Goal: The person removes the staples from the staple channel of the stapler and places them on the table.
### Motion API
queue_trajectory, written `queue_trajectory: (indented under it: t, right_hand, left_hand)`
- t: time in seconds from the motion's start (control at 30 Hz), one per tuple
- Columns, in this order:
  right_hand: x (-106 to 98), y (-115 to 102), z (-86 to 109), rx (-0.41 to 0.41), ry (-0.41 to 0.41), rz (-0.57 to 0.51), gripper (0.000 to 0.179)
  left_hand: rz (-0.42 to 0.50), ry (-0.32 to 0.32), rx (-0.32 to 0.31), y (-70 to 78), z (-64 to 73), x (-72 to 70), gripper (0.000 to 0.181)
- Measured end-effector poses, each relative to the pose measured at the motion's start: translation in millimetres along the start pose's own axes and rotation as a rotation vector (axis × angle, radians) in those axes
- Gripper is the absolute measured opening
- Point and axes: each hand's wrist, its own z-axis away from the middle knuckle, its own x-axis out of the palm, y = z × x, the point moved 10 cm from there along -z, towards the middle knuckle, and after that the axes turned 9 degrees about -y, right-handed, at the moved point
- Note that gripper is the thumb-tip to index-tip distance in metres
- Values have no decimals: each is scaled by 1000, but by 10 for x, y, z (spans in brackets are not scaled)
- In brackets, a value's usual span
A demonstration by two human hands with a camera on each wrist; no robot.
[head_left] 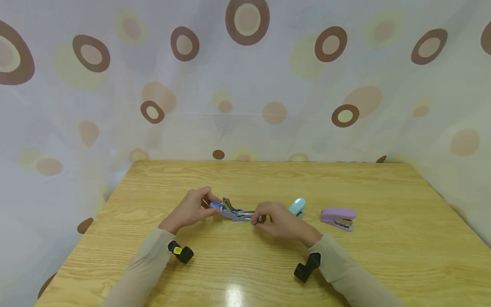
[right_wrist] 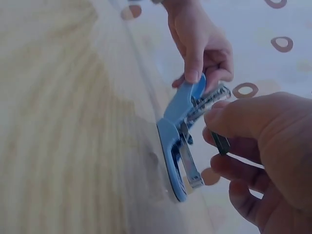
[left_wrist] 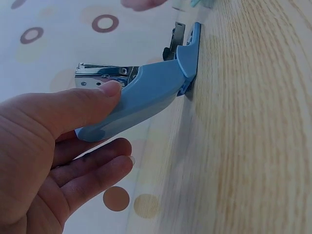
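A blue stapler (head_left: 227,212) lies swung wide open, its base on the wooden table and its metal magazine bared. Thumb and fingers of my left hand (head_left: 192,209) hold the raised blue top cover (left_wrist: 148,95) at its end. Over the base end is my right hand (head_left: 279,221). In the right wrist view, the right thumb and fingers pinch a short dark strip of staples (right_wrist: 220,143) beside the open stapler. The metal magazine (right_wrist: 190,163) stands slightly up from the base in that view.
Just behind my right hand lies a mint-green stapler (head_left: 297,206), partly hidden by it. A purple stapler (head_left: 338,216) rests farther right on the table (head_left: 245,179). A patterned cloth (head_left: 245,76) hangs behind the table's far edge.
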Motion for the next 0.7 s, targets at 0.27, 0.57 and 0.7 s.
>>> queue_trajectory:
  t: [0.27,0.57,0.7]
  right_hand:
    - [196,-186,191,-60,-74,-74,7]
    - [446,-274,338,23,-235,-160,11]
    - [523,-330,337,15,-285,-146,10]
  left_hand:
    - [5,4,4,-7,17,17,23]
    - [16,-2,21,18,16,39,22]
    - [9,-4,23,25,1,26,22]
